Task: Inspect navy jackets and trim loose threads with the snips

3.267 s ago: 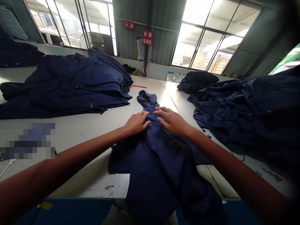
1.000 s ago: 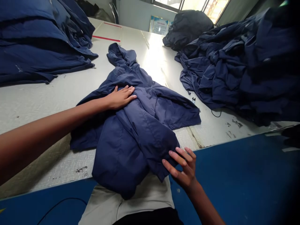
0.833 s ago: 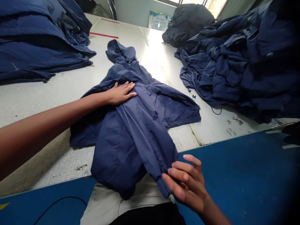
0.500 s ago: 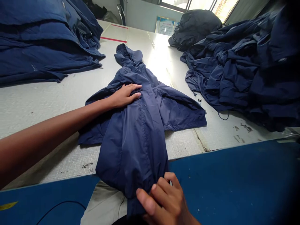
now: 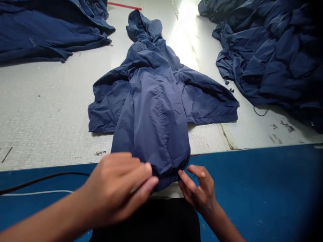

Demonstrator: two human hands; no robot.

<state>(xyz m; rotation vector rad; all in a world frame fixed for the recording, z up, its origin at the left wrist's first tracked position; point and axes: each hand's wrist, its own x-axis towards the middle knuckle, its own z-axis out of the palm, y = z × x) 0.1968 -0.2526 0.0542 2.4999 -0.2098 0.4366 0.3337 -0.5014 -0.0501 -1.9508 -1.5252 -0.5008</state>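
A navy blue hooded jacket lies spread on the table, hood at the far end and both sleeves out to the sides. Its near end hangs over the table edge. My left hand, slightly blurred, is closed on the left part of the hem, with the fingers pressed together. At the hem's right corner, my right hand pinches the fabric between thumb and fingers. The cloth inside both grips is mostly hidden by the fingers.
Stacked navy garments lie at the far left. A crumpled heap of navy garments covers the right side, a cord loop hanging from it. The white table ends at a blue front edge. A dark cable runs at lower left.
My left hand has left the jacket's upper middle and come down to the hem. My right hand stays at the hem, now at its right corner. The view has tilted downward.
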